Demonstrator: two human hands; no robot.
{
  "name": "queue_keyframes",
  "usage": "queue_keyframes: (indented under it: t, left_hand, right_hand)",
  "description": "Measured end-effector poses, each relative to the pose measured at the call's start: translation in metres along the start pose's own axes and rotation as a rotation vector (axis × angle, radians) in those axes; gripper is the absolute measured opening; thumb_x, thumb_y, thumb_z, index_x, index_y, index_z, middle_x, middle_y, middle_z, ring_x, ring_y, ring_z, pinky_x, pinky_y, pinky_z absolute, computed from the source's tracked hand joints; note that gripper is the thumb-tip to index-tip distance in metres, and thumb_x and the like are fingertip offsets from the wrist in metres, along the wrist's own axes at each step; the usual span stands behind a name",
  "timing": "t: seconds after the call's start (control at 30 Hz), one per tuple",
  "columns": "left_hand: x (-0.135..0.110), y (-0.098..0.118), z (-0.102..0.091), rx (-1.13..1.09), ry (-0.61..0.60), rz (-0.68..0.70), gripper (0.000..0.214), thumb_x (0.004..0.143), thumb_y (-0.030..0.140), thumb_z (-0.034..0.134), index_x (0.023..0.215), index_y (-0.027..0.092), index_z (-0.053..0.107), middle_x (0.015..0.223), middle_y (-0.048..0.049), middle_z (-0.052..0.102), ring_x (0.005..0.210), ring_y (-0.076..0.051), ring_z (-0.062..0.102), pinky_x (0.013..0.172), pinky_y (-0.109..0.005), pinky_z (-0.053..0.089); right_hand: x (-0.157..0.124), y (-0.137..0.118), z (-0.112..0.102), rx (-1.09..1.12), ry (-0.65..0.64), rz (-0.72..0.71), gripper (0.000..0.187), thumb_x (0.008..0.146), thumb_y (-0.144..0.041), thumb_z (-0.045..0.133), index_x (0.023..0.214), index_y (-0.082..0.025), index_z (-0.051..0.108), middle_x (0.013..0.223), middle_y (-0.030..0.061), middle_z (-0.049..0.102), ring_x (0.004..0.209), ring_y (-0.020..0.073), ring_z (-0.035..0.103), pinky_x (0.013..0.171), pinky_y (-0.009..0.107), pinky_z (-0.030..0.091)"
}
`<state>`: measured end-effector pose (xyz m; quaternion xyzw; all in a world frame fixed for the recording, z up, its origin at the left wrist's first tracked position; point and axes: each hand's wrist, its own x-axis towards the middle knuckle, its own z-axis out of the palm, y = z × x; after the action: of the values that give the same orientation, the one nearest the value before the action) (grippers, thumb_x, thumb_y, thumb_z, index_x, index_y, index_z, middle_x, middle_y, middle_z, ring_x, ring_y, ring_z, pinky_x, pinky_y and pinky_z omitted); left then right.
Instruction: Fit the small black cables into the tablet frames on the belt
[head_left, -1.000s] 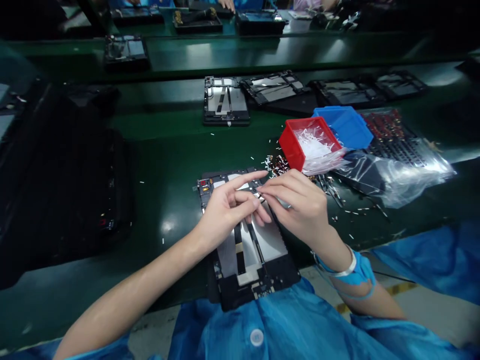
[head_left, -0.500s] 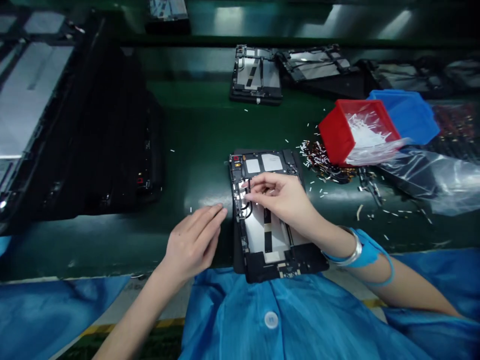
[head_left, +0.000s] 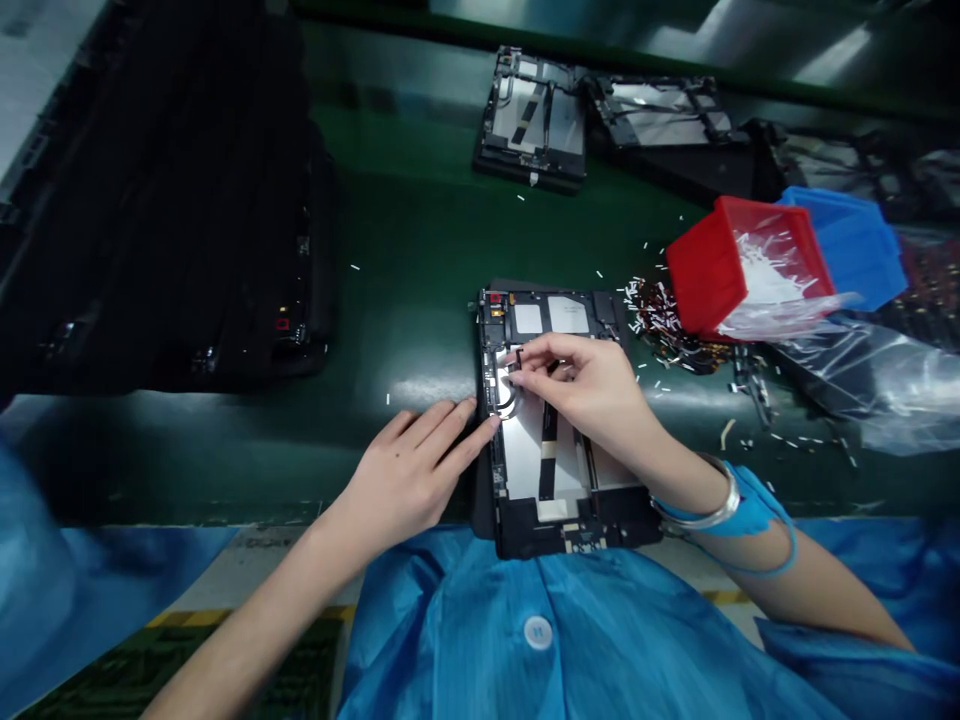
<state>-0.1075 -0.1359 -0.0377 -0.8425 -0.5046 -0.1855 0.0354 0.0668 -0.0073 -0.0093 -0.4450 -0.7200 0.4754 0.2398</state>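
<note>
An opened tablet (head_left: 532, 450), its battery and circuit boards exposed, lies at the bench's front edge on another dark panel. Over its upper left part, my right hand (head_left: 589, 385) pinches a thin black cable (head_left: 513, 400) between thumb and index finger. The cable curves down toward the board along the tablet's left edge; its far end is hard to make out. My left hand (head_left: 420, 465) rests from the left with fingers stretched out, the index fingertip touching the tablet's left edge near the cable. A wrist strap (head_left: 742, 500) is on my right wrist.
A stack of dark tablets (head_left: 225, 200) stands at the left. Another opened tablet (head_left: 532, 120) lies at the back, with more to its right. A red bin (head_left: 701, 265) holds small white strips, beside a blue bin (head_left: 855, 250), a plastic bag (head_left: 892, 380) and a heap of small cables (head_left: 660, 325).
My left hand has moved right and its index fingertip now reaches the tablet's edge. My right hand keeps its pinch on the cable. The whole view has shifted slightly.
</note>
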Motion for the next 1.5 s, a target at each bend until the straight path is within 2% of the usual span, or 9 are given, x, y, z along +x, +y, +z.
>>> queue_keyframes:
  t: [0.37, 0.5, 0.67, 0.83, 1.03, 1.2, 1.33, 1.5]
  left_hand:
    - [0.002, 0.001, 0.0, 0.048, 0.034, 0.025, 0.041, 0.086, 0.003, 0.042, 0.121, 0.01, 0.061, 0.119, -0.0154, 0.066, 0.102, -0.026, 0.064, 0.074, -0.035, 0.052]
    - [0.008, 0.006, 0.0, 0.023, 0.039, -0.008, 0.039, 0.085, 0.004, 0.04, 0.116, 0.01, 0.063, 0.116, -0.017, 0.067, 0.104, -0.028, 0.064, 0.073, -0.035, 0.052]
    - [0.015, 0.011, 0.001, -0.029, 0.076, -0.035, 0.038, 0.088, 0.016, 0.047, 0.123, 0.011, 0.06, 0.126, -0.0179, 0.062, 0.111, -0.031, 0.06, 0.082, -0.039, 0.05]
    - [0.018, 0.009, 0.0, 0.026, -0.002, 0.0, 0.039, 0.095, 0.031, 0.044, 0.125, 0.012, 0.06, 0.132, -0.0178, 0.058, 0.117, -0.032, 0.057, 0.088, -0.041, 0.045]
    - [0.018, 0.006, -0.002, 0.029, -0.022, 0.03, 0.041, 0.097, 0.032, 0.041, 0.127, 0.01, 0.059, 0.133, -0.0187, 0.057, 0.118, -0.033, 0.057, 0.09, -0.042, 0.043]
    - [0.019, 0.002, -0.002, -0.017, -0.049, 0.078, 0.044, 0.098, 0.035, 0.04, 0.129, 0.008, 0.057, 0.138, -0.0136, 0.054, 0.127, -0.031, 0.05, 0.096, -0.041, 0.041]
    - [0.024, -0.004, -0.006, -0.098, -0.083, 0.134, 0.043, 0.099, 0.03, 0.039, 0.13, 0.004, 0.054, 0.14, -0.0124, 0.052, 0.132, -0.029, 0.045, 0.101, -0.042, 0.04]
    - [0.034, -0.011, -0.015, -0.105, -0.15, 0.208, 0.04, 0.099, 0.02, 0.035, 0.128, 0.002, 0.055, 0.137, -0.0126, 0.053, 0.131, -0.028, 0.047, 0.098, -0.044, 0.046]
  right_hand:
    - [0.003, -0.008, -0.012, -0.162, -0.057, -0.066, 0.007, 0.078, -0.022, 0.066, 0.076, -0.018, 0.072, 0.074, 0.0017, 0.073, 0.065, 0.0127, 0.062, 0.058, 0.025, 0.045]
    - [0.011, -0.007, -0.019, -0.276, -0.081, -0.11, 0.005, 0.075, -0.021, 0.069, 0.072, -0.018, 0.072, 0.07, 0.0007, 0.071, 0.063, 0.0125, 0.06, 0.058, 0.026, 0.041]
    - [0.018, -0.007, -0.021, -0.33, -0.132, -0.086, 0.005, 0.072, -0.022, 0.071, 0.069, -0.018, 0.072, 0.059, -0.0018, 0.063, 0.053, 0.0088, 0.051, 0.051, 0.024, 0.035]
    - [0.022, -0.008, -0.019, -0.304, -0.151, -0.044, 0.004, 0.071, -0.018, 0.07, 0.068, -0.017, 0.071, 0.059, -0.0016, 0.064, 0.052, 0.0077, 0.049, 0.05, 0.024, 0.035]
    - [0.024, -0.009, -0.017, -0.322, -0.145, -0.02, 0.004, 0.071, -0.017, 0.069, 0.067, -0.017, 0.071, 0.055, -0.0029, 0.06, 0.051, 0.0074, 0.047, 0.051, 0.024, 0.034]
    - [0.024, -0.007, -0.016, -0.336, -0.145, -0.018, 0.005, 0.072, -0.016, 0.068, 0.067, -0.017, 0.071, 0.057, -0.0025, 0.06, 0.052, 0.0078, 0.047, 0.052, 0.025, 0.034]
    - [0.024, -0.005, -0.014, -0.36, -0.127, -0.017, 0.005, 0.072, -0.016, 0.068, 0.068, -0.016, 0.071, 0.059, -0.0021, 0.062, 0.053, 0.0077, 0.047, 0.053, 0.025, 0.033]
    - [0.023, -0.006, -0.014, -0.362, -0.135, -0.016, 0.006, 0.073, -0.014, 0.066, 0.069, -0.015, 0.07, 0.059, -0.0024, 0.061, 0.054, 0.0072, 0.048, 0.055, 0.024, 0.033]
